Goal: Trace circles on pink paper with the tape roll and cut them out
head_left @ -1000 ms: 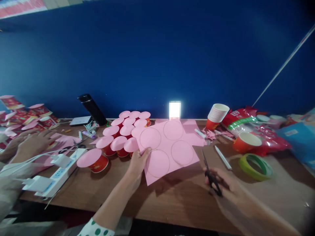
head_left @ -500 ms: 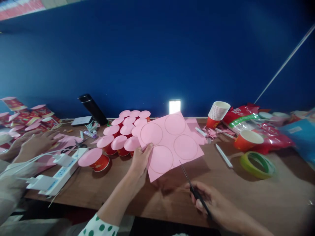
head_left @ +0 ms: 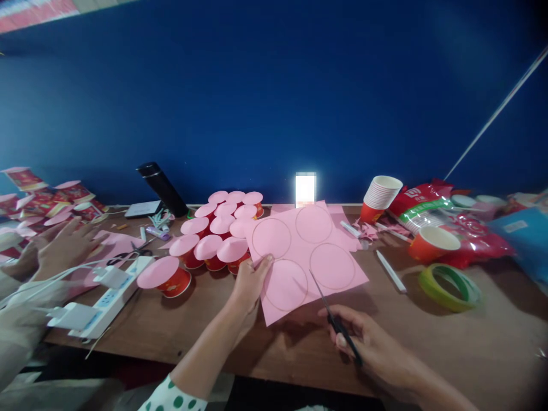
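Brown tabletop (head_left: 295, 365) w/ objs. resting directly on it. L of the grip of the L hand (head_left: 250, 279): pink-topped cups (head_left: 222, 224) in a cluster, plus a lone cup (head_left: 175, 283); farther L, white pwr. strip (head_left: 109, 299); beyond, to L, blk. flask (head_left: 161, 189). R of & beyond the grip of the R hand (head_left: 349, 331): white pen (head_left: 390, 271), green tape roll (head_left: 436, 291), orange cup (head_left: 428, 245), cup stack (head_left: 381, 197), red pkg. (head_left: 422, 202)

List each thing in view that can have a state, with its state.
Pink sheet: held up, four circles outlined, none cut out
Scissors: in the right hand, blade at the sheet; opening unclear
Left hand: gripping the sheet
Disc-topped cups: covered by pink discs
Stacked cups: nested, uncovered
Single cup: uncovered
Black flask: capped
Power strip: two white adapters plugged in
Tape roll: lying flat
White pen: lying flat
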Tool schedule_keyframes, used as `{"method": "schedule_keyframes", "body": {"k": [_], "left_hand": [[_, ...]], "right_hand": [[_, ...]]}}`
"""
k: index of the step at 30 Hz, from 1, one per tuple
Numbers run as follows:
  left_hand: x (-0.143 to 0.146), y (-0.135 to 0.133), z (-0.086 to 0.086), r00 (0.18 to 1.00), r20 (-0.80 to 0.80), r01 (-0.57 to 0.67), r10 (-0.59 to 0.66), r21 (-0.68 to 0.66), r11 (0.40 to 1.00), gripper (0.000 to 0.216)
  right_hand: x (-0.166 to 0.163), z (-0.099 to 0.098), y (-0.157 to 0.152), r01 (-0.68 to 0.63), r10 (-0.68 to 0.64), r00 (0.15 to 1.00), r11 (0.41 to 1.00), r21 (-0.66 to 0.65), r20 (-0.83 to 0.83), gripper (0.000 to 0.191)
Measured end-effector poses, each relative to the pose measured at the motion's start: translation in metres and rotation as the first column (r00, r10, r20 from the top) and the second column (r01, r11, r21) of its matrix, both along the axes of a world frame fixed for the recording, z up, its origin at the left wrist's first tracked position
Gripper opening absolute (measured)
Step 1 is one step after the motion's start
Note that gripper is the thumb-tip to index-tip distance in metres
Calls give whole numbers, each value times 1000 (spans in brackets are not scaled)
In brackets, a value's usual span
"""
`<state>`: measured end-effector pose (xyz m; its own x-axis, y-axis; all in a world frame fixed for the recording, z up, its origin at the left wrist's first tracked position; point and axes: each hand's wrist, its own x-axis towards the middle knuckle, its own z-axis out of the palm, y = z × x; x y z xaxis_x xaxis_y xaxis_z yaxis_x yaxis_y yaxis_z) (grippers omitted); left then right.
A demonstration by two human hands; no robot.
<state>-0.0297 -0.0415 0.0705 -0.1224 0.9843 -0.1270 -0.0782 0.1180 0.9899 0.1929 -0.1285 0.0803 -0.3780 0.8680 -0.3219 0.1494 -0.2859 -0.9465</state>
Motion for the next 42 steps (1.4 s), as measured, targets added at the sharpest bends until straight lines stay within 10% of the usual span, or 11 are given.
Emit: {"method": "schedule_keyframes", "body": {"k": [42], "left_hand": [[15,-6,0,999,26,43,-41,-70,997,37]], "right_hand": [[2,-34,-2,67,-84,979,993,-95,-188,35]]}}
